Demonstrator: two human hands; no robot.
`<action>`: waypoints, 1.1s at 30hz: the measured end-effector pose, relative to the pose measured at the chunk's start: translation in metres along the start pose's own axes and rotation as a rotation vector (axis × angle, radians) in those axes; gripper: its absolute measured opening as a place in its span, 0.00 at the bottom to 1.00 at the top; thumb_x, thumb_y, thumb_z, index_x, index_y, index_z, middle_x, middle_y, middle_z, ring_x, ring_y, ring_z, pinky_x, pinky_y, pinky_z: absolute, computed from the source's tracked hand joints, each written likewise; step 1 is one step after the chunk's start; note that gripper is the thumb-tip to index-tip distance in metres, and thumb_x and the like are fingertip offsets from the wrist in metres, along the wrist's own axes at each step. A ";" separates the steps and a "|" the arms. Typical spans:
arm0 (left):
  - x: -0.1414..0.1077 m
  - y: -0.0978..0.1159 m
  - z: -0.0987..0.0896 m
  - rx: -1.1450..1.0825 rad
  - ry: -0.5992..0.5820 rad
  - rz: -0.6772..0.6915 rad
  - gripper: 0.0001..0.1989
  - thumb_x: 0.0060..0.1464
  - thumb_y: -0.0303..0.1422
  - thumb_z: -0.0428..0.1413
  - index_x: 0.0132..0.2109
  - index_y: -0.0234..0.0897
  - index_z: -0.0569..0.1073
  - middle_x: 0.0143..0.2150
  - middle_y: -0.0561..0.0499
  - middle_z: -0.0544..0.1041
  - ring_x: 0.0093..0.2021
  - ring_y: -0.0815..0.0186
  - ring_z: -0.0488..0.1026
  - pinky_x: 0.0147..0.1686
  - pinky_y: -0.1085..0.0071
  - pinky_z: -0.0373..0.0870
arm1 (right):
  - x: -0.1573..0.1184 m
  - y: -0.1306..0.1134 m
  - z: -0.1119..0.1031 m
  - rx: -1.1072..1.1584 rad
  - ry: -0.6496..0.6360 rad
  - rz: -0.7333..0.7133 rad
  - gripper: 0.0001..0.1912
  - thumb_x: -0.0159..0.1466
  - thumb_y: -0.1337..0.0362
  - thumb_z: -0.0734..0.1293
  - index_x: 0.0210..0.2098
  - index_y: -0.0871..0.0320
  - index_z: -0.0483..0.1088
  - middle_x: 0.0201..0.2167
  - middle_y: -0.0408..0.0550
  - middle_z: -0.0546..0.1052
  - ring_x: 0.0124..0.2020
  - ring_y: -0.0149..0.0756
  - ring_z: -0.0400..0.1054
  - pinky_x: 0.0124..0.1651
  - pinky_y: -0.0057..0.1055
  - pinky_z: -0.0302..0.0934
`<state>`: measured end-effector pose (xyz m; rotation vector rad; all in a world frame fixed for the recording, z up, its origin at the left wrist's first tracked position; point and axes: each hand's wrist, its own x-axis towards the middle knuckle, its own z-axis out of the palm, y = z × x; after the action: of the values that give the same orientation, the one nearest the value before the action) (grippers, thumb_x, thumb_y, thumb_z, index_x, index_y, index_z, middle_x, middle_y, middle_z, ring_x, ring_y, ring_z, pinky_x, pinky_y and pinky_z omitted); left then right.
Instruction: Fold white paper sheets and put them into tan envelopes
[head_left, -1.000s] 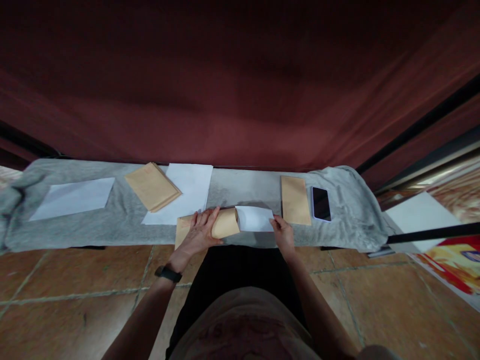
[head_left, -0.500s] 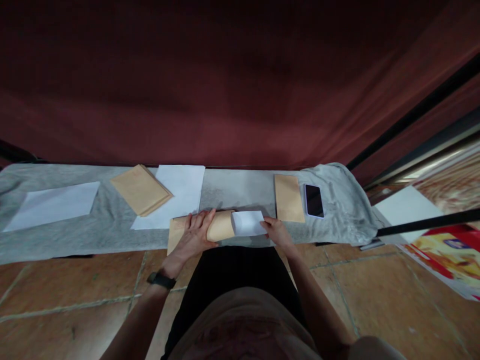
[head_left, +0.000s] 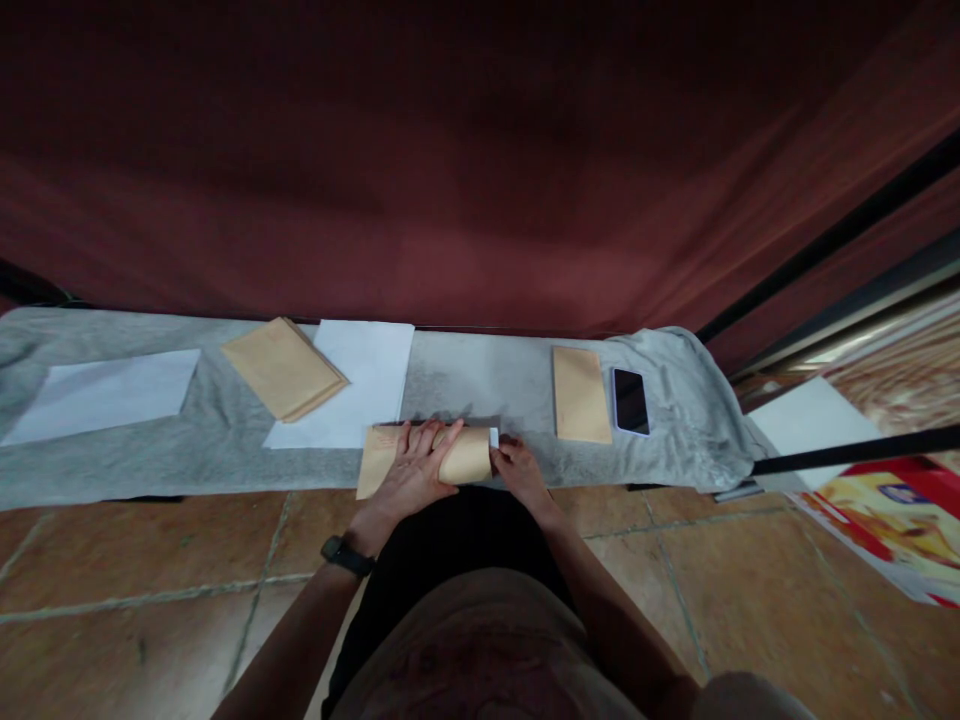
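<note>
A brown envelope (head_left: 466, 456) lies at the front edge of the grey cloth, its right end bulging open. Only a small end of a folded white paper (head_left: 493, 438) shows at that opening; the rest is inside. My left hand (head_left: 424, 465) presses on the envelope with its fingers spread. At the opening, my right hand (head_left: 517, 467) has its fingers closed by the paper's end, pinching it.
A stack of brown envelopes (head_left: 285, 370) overlaps white sheets (head_left: 367, 375) left of centre. Another white sheet (head_left: 105, 395) lies far left. To the right are a brown envelope (head_left: 583, 395) and a phone (head_left: 630, 402). A dark red curtain (head_left: 465, 260) hangs behind.
The white paper has slid left into the envelope, with my right hand moving left along with it. The envelope and my left hand have shifted slightly right.
</note>
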<state>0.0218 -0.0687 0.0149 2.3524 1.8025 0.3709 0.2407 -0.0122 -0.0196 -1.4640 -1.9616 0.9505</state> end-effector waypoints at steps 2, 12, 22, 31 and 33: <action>0.001 0.001 0.000 0.000 0.004 0.004 0.59 0.44 0.40 0.69 0.75 0.41 0.45 0.68 0.34 0.64 0.70 0.44 0.58 0.70 0.40 0.41 | 0.002 0.001 0.000 -0.011 0.010 0.007 0.12 0.67 0.70 0.66 0.28 0.55 0.76 0.38 0.53 0.79 0.46 0.42 0.73 0.54 0.38 0.68; 0.000 0.004 -0.003 -0.025 0.032 0.032 0.58 0.46 0.39 0.68 0.76 0.40 0.43 0.67 0.35 0.65 0.69 0.45 0.60 0.71 0.40 0.42 | 0.003 -0.008 0.005 -0.036 -0.106 0.087 0.12 0.65 0.74 0.64 0.32 0.58 0.79 0.38 0.49 0.80 0.38 0.34 0.74 0.43 0.26 0.66; 0.001 0.001 -0.001 -0.017 0.037 0.028 0.57 0.47 0.40 0.67 0.75 0.40 0.42 0.67 0.34 0.65 0.69 0.43 0.60 0.70 0.40 0.45 | 0.003 -0.013 0.005 0.024 -0.058 0.147 0.09 0.63 0.72 0.66 0.32 0.56 0.77 0.39 0.50 0.81 0.41 0.38 0.76 0.45 0.29 0.65; 0.003 0.007 -0.006 0.011 0.021 0.041 0.56 0.47 0.39 0.67 0.75 0.40 0.45 0.67 0.34 0.65 0.68 0.43 0.61 0.70 0.40 0.45 | -0.006 -0.008 0.010 0.166 0.167 0.212 0.07 0.59 0.68 0.67 0.39 0.55 0.70 0.33 0.46 0.78 0.35 0.39 0.75 0.41 0.32 0.67; 0.003 0.009 -0.007 0.011 0.021 0.043 0.55 0.47 0.39 0.67 0.75 0.39 0.46 0.68 0.33 0.64 0.69 0.43 0.61 0.70 0.40 0.44 | -0.006 -0.007 0.009 0.253 0.219 0.243 0.15 0.58 0.66 0.67 0.45 0.56 0.69 0.34 0.46 0.79 0.35 0.39 0.75 0.40 0.31 0.68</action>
<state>0.0287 -0.0679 0.0244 2.4075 1.7697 0.3933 0.2314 -0.0211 -0.0202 -1.6051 -1.4748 1.0487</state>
